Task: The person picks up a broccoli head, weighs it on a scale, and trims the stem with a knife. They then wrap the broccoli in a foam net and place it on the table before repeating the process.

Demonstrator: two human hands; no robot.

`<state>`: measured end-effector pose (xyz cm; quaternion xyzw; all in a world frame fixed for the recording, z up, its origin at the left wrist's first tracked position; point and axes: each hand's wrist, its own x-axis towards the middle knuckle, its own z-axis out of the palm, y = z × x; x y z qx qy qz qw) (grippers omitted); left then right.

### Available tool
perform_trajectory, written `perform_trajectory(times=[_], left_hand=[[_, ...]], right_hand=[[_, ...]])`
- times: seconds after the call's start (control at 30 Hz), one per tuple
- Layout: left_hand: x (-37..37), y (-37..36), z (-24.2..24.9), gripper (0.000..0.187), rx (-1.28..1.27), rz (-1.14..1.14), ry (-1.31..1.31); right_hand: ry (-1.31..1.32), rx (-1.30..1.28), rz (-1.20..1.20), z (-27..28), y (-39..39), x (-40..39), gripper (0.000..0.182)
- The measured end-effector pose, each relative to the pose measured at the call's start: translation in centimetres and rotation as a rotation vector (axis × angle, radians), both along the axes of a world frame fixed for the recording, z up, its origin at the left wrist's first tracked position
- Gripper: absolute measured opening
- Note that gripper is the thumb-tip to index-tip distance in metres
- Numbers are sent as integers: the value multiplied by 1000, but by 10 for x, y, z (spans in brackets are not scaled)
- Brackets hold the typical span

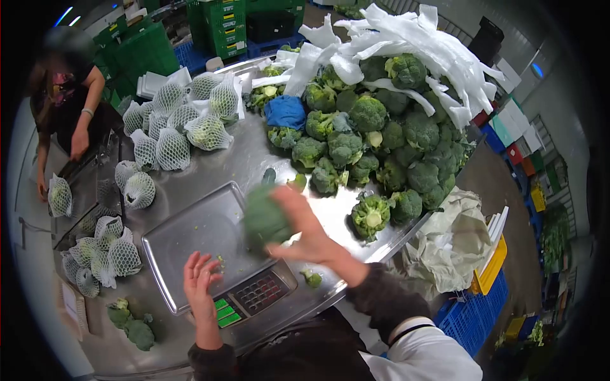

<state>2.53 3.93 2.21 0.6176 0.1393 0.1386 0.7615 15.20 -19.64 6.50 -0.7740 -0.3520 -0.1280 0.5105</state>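
A head of broccoli (262, 221), blurred by motion, is in my right hand (311, 232), above the right side of the scale's steel tray (184, 222). My left hand (202, 289) is open and holds nothing, its fingers apart over the near edge of the tray. Close beside it are the scale's green displays (227, 312) and dark keypad (260, 292). A few green crumbs lie on the tray. One small broccoli piece (311, 277) rests on the table right of the keypad.
Bare broccoli (367, 114) is heaped at back right under white foam sleeves (406, 38), with a blue cloth (285, 113) beside it. Netted broccoli (171, 149) stands at left. A co-worker (79, 95) is across the table. A blue crate (476, 311) stands at lower right.
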Motion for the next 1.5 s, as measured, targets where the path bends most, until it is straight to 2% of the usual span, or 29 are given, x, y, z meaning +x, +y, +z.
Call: perform_trajectory(times=[0.03, 0.07, 0.13, 0.23, 0.3, 0.33, 0.37, 0.4, 0.5, 0.6, 0.67, 0.7, 0.73, 0.77, 0.8, 0.83, 0.87, 0.9, 0.93, 1.0, 1.03, 1.1, 1.27, 1.3, 1.37, 1.4, 1.43, 1.47, 1.5], left_hand=[[5, -6, -1, 48, -16, 57, -40], [9, -7, -4, 48, -11, 64, -54], [12, -5, -12, 49, 255, 315, -135], [18, 1, -13, 50, 416, 327, -88], [23, 0, -14, 55, 462, 367, -64], [26, 1, -14, 55, 456, 384, -63], [28, 2, -14, 57, 600, 348, -17], [31, 3, -12, 59, 743, 312, 34], [41, -1, -2, 61, 769, 340, 46], [45, -5, 0, 60, 824, 365, 60], [42, -10, 6, 59, 859, 380, 90], [40, -17, 17, 60, 1017, 444, 20], [38, -25, 27, 60, 1175, 508, -52], [36, -33, 36, 60, 1181, 507, -36], [34, -41, 44, 56, 1069, 384, -160], [33, -51, 48, 53, 952, 267, -279], [35, -65, 48, 53, 515, 99, -190], [36, -71, 43, 56, 81, -115, -191], [38, -78, 37, 59, -357, -250, -121], [46, -73, 29, 60, -934, -432, 97], [48, -71, 24, 60, -935, -421, 102], [46, -71, 14, 51, -532, -404, 250], [23, -81, 5, 27, -450, -512, 325], [18, -87, -1, 25, -294, -401, 214], [9, -94, -10, 22, 58, -201, 107], [4, -98, -15, 22, 54, -189, 118], [1, -104, -22, 22, 116, -165, 59], [-1, -110, -20, 21, 178, -135, 2], [-5, -114, -13, 22, 269, -148, -19]], right_hand=[[-94, -86, 68, -2, 33, -3, 83], [-25, -223, 171, -4, 61, -7, 86], [34, -339, 337, -8, 105, -14, 84], [21, -260, 405, -18, 131, -7, 81], [59, 9, 463, -11, 106, 38, 75], [58, -1, 209, -13, 81, 64, 69], [-264, 48, -138, -16, 56, 108, 61], [-261, 42, -349, 21, 18, 133, 48], [-312, 73, -840, 30, -78, 238, 30], [168, -120, -882, 36, -130, 296, 42], [201, -168, -581, 37, -142, 306, 45], [24, -179, -634, 34, -136, 292, 43], [-355, -204, -555, 35, -123, 269, 36], [-338, -129, -413, 50, -100, 223, 30], [-205, -21, -270, 43, -84, 189, 29], [-401, -95, -215, 38, -67, 149, 28], [-388, -68, -92, 31, -52, 108, 27], [-139, -83, 19, 14, -46, 65, 29], [-131, -90, 119, 2, -38, 25, 34], [-45, -125, 402, 3, -30, -31, 28], [2, -88, 453, -6, -25, -52, 25], [185, -34, 526, -6, -23, -79, 23], [531, -91, 686, 2, -36, -75, 18], [542, -132, 695, 10, -42, -71, 17], [625, 101, 238, 9, -54, -59, 12], [768, 221, -184, 15, -54, -61, 19], [427, 39, -288, 9, -56, -53, 29], [369, -11, -292, 12, -47, -51, 40], [471, -38, -236, 7, -39, -57, 40]])
